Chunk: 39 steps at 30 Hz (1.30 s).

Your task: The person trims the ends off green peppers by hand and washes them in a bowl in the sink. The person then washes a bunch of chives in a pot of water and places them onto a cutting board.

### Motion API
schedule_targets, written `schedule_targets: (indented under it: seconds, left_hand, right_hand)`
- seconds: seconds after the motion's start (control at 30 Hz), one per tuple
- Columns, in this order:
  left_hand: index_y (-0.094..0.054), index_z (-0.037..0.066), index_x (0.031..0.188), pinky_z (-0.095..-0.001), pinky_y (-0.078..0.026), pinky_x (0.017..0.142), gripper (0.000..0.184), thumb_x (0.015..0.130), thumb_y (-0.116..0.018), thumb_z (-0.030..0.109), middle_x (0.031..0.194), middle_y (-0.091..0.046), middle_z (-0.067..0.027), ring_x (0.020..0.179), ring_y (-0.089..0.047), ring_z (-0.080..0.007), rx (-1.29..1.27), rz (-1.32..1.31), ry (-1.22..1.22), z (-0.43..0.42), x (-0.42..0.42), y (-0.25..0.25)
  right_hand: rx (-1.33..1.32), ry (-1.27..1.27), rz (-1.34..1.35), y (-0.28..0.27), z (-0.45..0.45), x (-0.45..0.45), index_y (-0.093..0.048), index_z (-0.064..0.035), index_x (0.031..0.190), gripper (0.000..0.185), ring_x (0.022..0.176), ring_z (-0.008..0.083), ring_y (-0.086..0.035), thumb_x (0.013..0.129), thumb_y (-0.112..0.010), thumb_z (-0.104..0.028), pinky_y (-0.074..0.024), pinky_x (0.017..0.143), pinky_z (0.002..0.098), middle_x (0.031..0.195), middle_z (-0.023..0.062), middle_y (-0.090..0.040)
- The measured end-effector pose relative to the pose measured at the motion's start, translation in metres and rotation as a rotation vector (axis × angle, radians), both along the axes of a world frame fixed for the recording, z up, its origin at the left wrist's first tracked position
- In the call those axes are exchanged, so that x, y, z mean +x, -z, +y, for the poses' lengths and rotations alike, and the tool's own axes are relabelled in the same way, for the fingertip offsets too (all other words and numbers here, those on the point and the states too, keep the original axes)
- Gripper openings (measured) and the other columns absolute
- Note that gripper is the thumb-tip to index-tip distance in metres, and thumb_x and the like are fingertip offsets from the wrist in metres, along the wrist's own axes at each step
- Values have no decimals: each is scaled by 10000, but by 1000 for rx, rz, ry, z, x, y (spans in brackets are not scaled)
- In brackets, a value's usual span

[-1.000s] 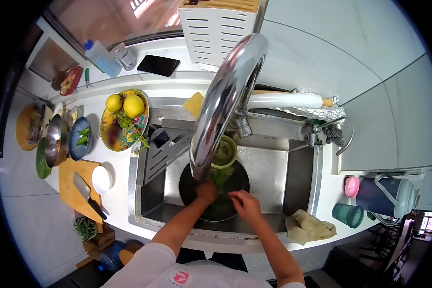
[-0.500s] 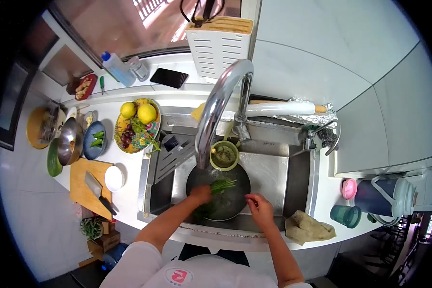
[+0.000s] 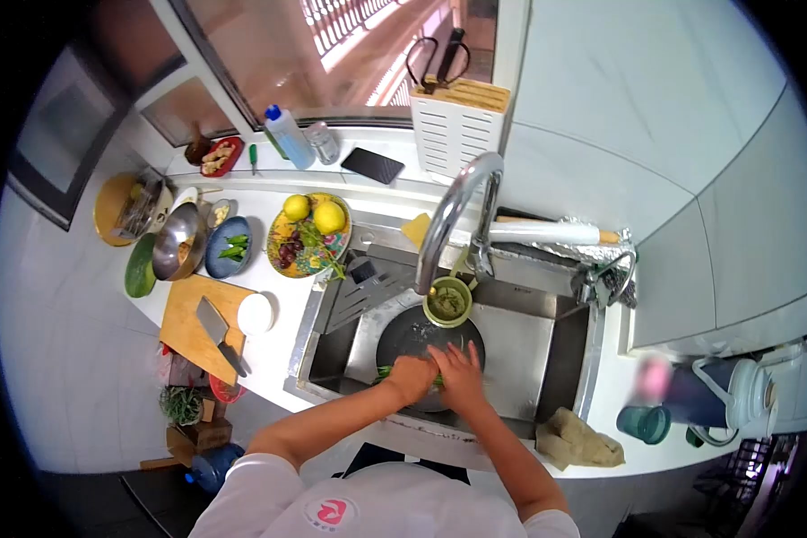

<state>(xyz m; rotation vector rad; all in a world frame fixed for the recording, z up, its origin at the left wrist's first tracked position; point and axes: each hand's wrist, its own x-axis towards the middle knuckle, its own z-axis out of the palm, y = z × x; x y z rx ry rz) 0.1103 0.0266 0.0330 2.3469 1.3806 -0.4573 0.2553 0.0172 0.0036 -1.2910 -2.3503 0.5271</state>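
Note:
My left hand [image 3: 411, 378] is closed around a bunch of leafy greens [image 3: 384, 372], whose ends stick out on both sides of the fist. Against it lies my right hand [image 3: 460, 377], fingers stretched and apart, touching the left fingers near the greens. Both hands are over a dark round pan [image 3: 403, 332] standing in the steel sink [image 3: 509, 336]. A light green handled container [image 3: 446, 302] with greenish contents sits at the pan's far edge, below the chrome faucet [image 3: 453, 202]. The hands hide the pan's near part.
Left of the sink are a fruit plate [image 3: 345, 242], blue bowl [image 3: 229, 255], metal bowl [image 3: 177, 242], white bowl [image 3: 255, 313] and cutting board [image 3: 184, 309] with a cleaver [image 3: 213, 323]. A cloth [image 3: 578, 439] drapes the front right edge; a green cup [image 3: 644, 424] stands farther right.
My right hand has come left from the pan's right edge to meet my left hand. The left hand has shifted right with the greens. The camera view has turned left.

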Motion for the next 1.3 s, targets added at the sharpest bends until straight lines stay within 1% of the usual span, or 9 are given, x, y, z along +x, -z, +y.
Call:
schedule_targets:
  seconds: [0.07, 0.23, 0.53, 0.77, 0.87, 0.97, 1.13, 1.23, 1.3]
  left_hand:
    - [-546, 33, 1005, -406, -517, 602, 281, 732, -579, 93, 842, -661, -136, 749, -663, -279, 57, -73, -29, -2, -2, 1]
    - [-538, 33, 985, -422, -506, 623, 279, 712, -576, 76, 855, -639, -134, 788, -645, -293, 232, -278, -53, -10, -13, 22]
    - [-458, 102, 1084, -461, -479, 684, 360, 742, -569, 102, 877, -619, -158, 838, -605, -365, -1, -508, -365, -21, -27, -10]
    - [-412, 109, 1195, -462, -486, 717, 445, 774, -554, 112, 1003, -599, -190, 931, -587, -354, 279, -715, -263, -17, -30, -2]
    - [-439, 85, 1113, -469, -468, 731, 355, 770, -526, 53, 999, -573, -143, 942, -580, -349, 138, -609, -215, -24, -30, 49]
    - [-435, 65, 1138, -441, -480, 731, 365, 781, -509, 55, 1040, -572, -158, 949, -586, -340, -67, -173, -9, -24, -36, 59]
    - [-451, 59, 1198, -414, -499, 715, 395, 808, -499, 89, 1072, -592, -176, 946, -604, -321, 247, -518, -179, -19, -35, 5]
    - [-448, 57, 1207, -410, -503, 688, 414, 800, -515, 91, 984, -621, -156, 891, -620, -320, 223, -454, -138, -25, -31, 75]
    - [-430, 57, 1223, -418, -502, 677, 444, 791, -527, 88, 956, -625, -152, 857, -625, -323, 248, -450, -104, -26, -25, 98]
  right_hand:
    - [-69, 18, -38, 15, 5, 7, -516, -122, 1123, 441, 959, 285, -573, 701, -644, -125, -361, 967, 448, 967, 102, -613]
    - [-306, 30, -101, 5, 2, 15, -521, -95, 923, 188, 769, 355, -591, 763, -590, -166, -455, 620, 463, 839, 146, -613]
    - [-314, 34, -177, -31, 1, 43, -502, -73, 901, 206, 770, 395, -580, 739, -626, -100, -445, 636, 457, 766, 172, -601]
    - [-67, 138, 18, -50, -4, 33, -525, -59, 942, 227, 801, 384, -582, 738, -621, -93, -451, 649, 457, 802, 181, -608]
    - [-375, -51, -345, 43, -6, 50, -536, -65, 922, 194, 813, 372, -584, 754, -605, -132, -451, 656, 462, 809, 175, -608]
    - [-335, 36, -388, 30, -14, 39, -542, -70, 913, 181, 811, 371, -584, 765, -593, -161, -450, 662, 464, 798, 165, -607]
    - [-18, 212, -5, -38, -16, 24, -546, -70, 905, 227, 776, 379, -578, 703, -630, -130, -447, 645, 469, 794, 158, -597]
    - [-205, 48, -293, 48, -19, 50, -544, -63, 926, 238, 779, 372, -586, 710, -627, -118, -450, 651, 470, 800, 159, -605]
    - [-240, 109, -264, 32, -27, 46, -544, -61, 932, 240, 780, 370, -590, 716, -627, -126, -452, 653, 472, 810, 163, -610]
